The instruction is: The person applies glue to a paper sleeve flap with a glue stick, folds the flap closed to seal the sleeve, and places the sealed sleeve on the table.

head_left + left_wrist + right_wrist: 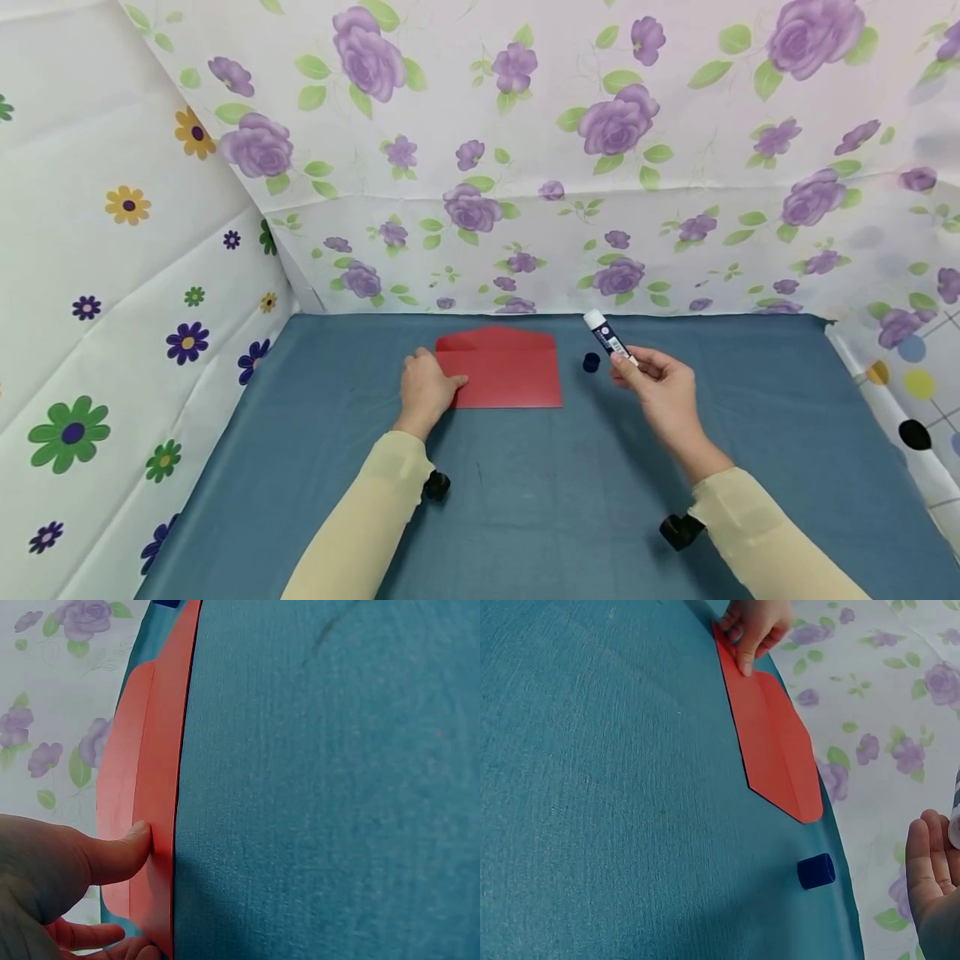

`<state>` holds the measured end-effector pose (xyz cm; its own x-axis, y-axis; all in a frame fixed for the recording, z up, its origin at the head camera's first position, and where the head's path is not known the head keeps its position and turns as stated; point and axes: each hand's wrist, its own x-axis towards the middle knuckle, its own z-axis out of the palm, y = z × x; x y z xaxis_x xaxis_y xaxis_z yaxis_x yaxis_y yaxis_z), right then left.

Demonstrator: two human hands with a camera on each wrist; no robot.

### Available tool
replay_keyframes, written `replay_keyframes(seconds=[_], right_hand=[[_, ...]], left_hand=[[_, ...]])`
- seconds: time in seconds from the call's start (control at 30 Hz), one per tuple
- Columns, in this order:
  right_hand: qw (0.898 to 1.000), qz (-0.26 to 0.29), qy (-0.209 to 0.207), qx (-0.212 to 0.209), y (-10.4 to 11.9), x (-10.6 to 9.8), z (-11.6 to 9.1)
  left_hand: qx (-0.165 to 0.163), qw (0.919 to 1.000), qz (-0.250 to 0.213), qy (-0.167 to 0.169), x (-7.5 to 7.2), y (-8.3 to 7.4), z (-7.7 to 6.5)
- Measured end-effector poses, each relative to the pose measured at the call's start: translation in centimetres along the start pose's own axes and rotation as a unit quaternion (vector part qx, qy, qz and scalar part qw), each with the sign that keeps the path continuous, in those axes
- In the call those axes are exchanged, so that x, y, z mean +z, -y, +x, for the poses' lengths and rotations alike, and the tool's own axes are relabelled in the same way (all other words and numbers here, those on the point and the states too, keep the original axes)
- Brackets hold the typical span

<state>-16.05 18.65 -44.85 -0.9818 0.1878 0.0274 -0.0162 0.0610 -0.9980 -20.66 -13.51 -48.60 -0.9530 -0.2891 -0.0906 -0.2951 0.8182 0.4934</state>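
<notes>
A red envelope (pixel 501 379) lies on the blue cloth with its flap unfolded toward the back wall. At its left end is my left hand (pixel 427 385), thumb on top of the paper and the other fingers curled by the left edge. My right hand (pixel 663 392) holds a glue stick (pixel 609 335) above the cloth, right of the envelope, its white end tilted up and left. The dark blue cap (pixel 591 362) is off and lies on the cloth between envelope and right hand. In the right wrist view the cap (pixel 816 871) rests on its side.
The blue cloth (pixel 525 500) covers the table up to a flowered sheet (pixel 465 208) hanging behind it. Another flower-print sheet (pixel 142 300) hangs along the left side. Dark wrist cameras (pixel 681 531) sit by both cuffs.
</notes>
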Motion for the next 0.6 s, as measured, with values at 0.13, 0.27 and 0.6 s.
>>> replay_keyframes(seconds=[0.13, 0.27, 0.6], right_hand=[[1.000, 0.012, 0.000, 0.002, 0.1, -0.2, 0.1], [1.000, 0.024, 0.000, 0.005, 0.2, -0.4, 0.1], [1.000, 0.021, 0.007, 0.013, 0.2, -0.5, -0.2]], left_hand=[[0.007, 0.9999, 0.010, 0.001, -0.1, 0.0, -0.6], [0.004, 0.9994, 0.032, 0.011, -0.1, -0.3, -1.1], [-0.034, 0.9987, -0.006, 0.037, -1.1, -0.5, -1.2]])
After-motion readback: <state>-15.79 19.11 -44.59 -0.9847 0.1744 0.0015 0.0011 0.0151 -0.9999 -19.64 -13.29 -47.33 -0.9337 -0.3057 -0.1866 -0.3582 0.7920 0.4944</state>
